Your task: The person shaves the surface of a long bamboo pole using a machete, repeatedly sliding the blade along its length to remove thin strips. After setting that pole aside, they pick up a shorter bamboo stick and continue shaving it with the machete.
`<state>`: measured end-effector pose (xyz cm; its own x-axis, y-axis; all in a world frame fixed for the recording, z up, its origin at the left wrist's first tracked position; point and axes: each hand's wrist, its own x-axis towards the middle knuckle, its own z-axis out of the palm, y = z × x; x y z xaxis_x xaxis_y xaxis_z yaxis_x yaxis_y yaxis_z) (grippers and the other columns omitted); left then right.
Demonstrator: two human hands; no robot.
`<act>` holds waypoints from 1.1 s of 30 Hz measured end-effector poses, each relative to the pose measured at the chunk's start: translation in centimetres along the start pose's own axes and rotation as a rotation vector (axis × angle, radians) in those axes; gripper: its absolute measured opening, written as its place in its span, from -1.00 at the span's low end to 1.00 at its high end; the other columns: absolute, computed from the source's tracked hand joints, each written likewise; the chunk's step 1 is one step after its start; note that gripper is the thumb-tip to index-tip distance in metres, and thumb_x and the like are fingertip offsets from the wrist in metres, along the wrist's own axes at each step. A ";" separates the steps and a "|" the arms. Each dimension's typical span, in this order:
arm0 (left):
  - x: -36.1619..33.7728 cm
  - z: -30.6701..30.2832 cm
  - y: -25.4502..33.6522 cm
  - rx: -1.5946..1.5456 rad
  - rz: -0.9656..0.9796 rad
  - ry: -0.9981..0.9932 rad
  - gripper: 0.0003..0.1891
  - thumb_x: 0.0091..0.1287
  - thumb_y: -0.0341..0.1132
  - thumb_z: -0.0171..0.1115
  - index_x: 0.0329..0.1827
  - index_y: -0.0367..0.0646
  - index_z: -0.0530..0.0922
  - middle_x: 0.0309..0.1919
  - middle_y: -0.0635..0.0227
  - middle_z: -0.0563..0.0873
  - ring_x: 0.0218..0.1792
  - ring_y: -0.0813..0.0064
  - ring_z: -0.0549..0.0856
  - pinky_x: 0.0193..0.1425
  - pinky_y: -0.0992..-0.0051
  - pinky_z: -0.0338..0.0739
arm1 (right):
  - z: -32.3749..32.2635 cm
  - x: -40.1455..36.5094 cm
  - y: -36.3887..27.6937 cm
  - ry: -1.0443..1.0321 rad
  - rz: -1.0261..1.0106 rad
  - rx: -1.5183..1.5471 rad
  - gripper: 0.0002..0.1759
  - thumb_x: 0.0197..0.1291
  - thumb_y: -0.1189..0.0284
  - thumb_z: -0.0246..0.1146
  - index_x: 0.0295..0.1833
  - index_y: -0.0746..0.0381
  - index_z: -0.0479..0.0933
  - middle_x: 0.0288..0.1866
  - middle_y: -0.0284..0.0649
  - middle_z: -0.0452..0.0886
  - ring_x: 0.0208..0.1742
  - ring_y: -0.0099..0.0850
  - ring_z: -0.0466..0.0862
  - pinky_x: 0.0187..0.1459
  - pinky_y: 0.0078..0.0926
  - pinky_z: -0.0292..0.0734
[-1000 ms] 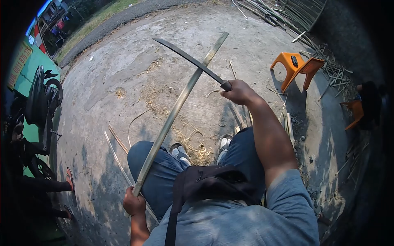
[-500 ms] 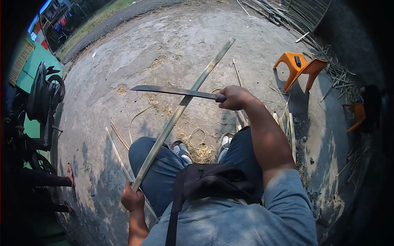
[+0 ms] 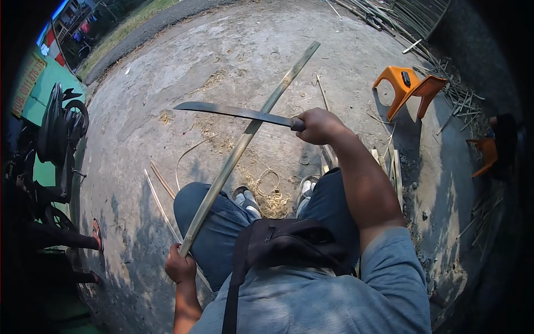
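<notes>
A long greenish bamboo strip [image 3: 227,166] runs from the lower left up to the upper middle, slanting over my left knee. My left hand [image 3: 181,264] is closed around its lower end. In my right hand [image 3: 320,126] is the dark handle of a machete [image 3: 229,111], its fingers wrapped round it. The blade points left and crosses the strip a little above its middle. Whether the edge touches the strip I cannot tell.
Pale shavings [image 3: 273,204] lie between my feet. An orange stool [image 3: 396,78] with a black object on it stands at the right. Cut strips [image 3: 396,175] lie beside my right leg. Motorcycles [image 3: 55,133] and another person's legs [image 3: 69,239] are at the left.
The bamboo strip's far end has risen slightly in view. The machete blade has shifted a little upward across it. Both hands keep their holds.
</notes>
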<state>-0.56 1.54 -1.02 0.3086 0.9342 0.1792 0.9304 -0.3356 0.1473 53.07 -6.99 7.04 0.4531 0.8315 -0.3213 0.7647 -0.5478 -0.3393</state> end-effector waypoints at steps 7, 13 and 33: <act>-0.3 -0.3 -0.4 0.023 -0.001 -0.003 -0.73 0.26 -0.31 0.24 0.02 -0.04 0.66 -0.26 0.01 0.77 -0.21 -0.18 0.74 -0.13 -0.07 0.59 | 0.5 -0.6 -0.7 0.023 -0.033 0.005 -0.69 0.23 0.29 0.28 0.07 0.00 0.74 0.01 -0.16 0.80 0.09 -0.13 0.77 0.14 -0.16 0.66; 0.1 -0.2 0.1 0.012 -0.002 -0.005 -0.74 0.26 -0.31 0.23 0.00 -0.04 0.66 -0.27 0.01 0.76 -0.22 -0.19 0.73 -0.14 -0.08 0.58 | 1.0 -1.5 -2.4 0.017 -0.123 -0.068 -0.73 0.20 0.30 0.28 -0.01 -0.01 0.76 -0.04 -0.16 0.80 0.08 -0.14 0.77 0.11 -0.13 0.66; -0.3 -0.1 -0.4 -0.015 0.006 -0.012 -0.72 0.25 -0.34 0.22 0.02 -0.07 0.67 -0.25 0.00 0.78 -0.21 -0.20 0.74 -0.12 -0.07 0.59 | 0.1 -0.2 -0.7 0.053 -0.019 -0.016 -0.74 0.21 0.34 0.27 -0.01 0.00 0.76 -0.06 -0.16 0.80 0.07 -0.15 0.77 0.10 -0.16 0.66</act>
<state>-1.07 1.37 -1.04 0.3164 0.9335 0.1686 0.9256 -0.3427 0.1607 52.43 -6.75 7.26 0.4615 0.8459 -0.2674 0.7807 -0.5304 -0.3304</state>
